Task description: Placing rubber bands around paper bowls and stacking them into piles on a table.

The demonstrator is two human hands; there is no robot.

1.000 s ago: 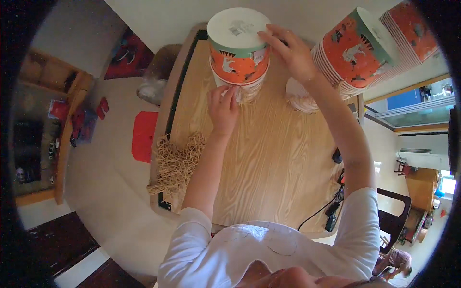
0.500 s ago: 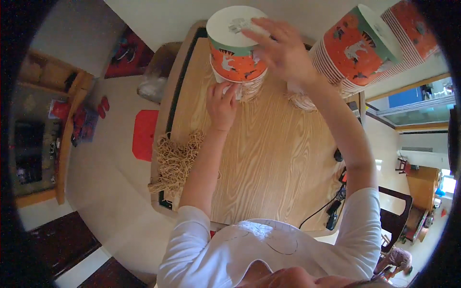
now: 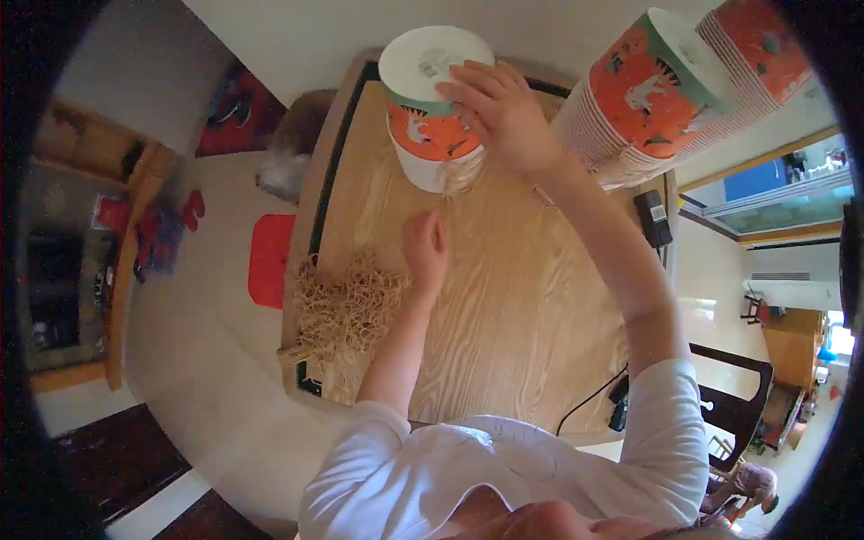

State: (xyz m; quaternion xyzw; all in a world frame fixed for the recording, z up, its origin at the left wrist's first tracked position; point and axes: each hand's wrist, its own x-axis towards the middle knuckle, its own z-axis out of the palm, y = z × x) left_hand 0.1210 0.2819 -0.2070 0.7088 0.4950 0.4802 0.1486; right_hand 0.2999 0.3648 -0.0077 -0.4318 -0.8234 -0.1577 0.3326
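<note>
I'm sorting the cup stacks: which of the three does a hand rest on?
The leftmost stack, standing apart at the table's far edge: the right hand rests on it. The two other stacks lean untouched, farther right.

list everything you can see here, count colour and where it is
paper cup stack: one, orange and white with a white top, far end of table under the right hand
tall paper cup stacks: two, orange with pale rims, far right of table
rubber bands: one loose pile, tan, left edge of table
table: one, light wood with dark edge, centre
stool: one, red, on floor left of table
black adapter: one, right edge of table
black cable: one, near right corner
left hand: on the table beside the rubber bands, nothing seen in it
right hand: fingers spread on the paper cup stack
</note>
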